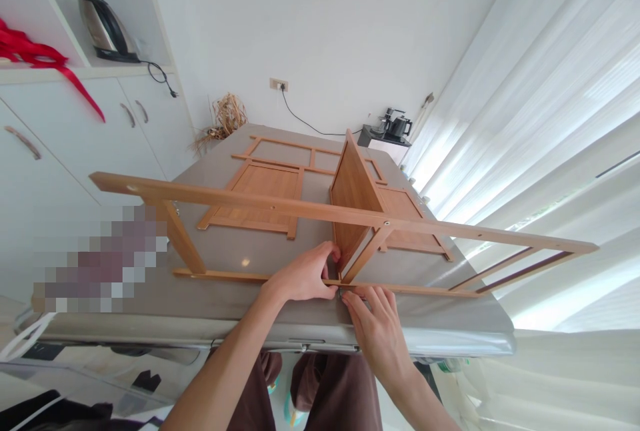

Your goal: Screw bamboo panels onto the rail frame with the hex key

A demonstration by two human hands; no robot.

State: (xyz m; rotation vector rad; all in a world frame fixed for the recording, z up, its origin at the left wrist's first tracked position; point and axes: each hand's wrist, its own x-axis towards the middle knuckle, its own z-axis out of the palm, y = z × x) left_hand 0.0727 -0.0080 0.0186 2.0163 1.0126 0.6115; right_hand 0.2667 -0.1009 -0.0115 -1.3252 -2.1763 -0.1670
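A long wooden frame (pixel 235 199) stands on its edge along the near side of the table. A wooden panel (pixel 356 181) stands upright against it, meeting the frame near its middle. My left hand (pixel 305 274) is closed around the frame's lower rail, just left of the joint with the panel. My right hand (pixel 375 314) is right of that joint, thumb and fingers pinched close to the rail. A tiny dark metallic piece shows at its fingertips, too small to name. A screw head (pixel 387 223) sits in the upper rail.
Two panelled wooden pieces, one on the left (pixel 260 194) and one on the right (pixel 413 221), lie flat on the grey table (pixel 220 254). A slim wooden frame (pixel 285 143) lies beyond them. A blurred patch covers the table's left end. White curtains hang on the right.
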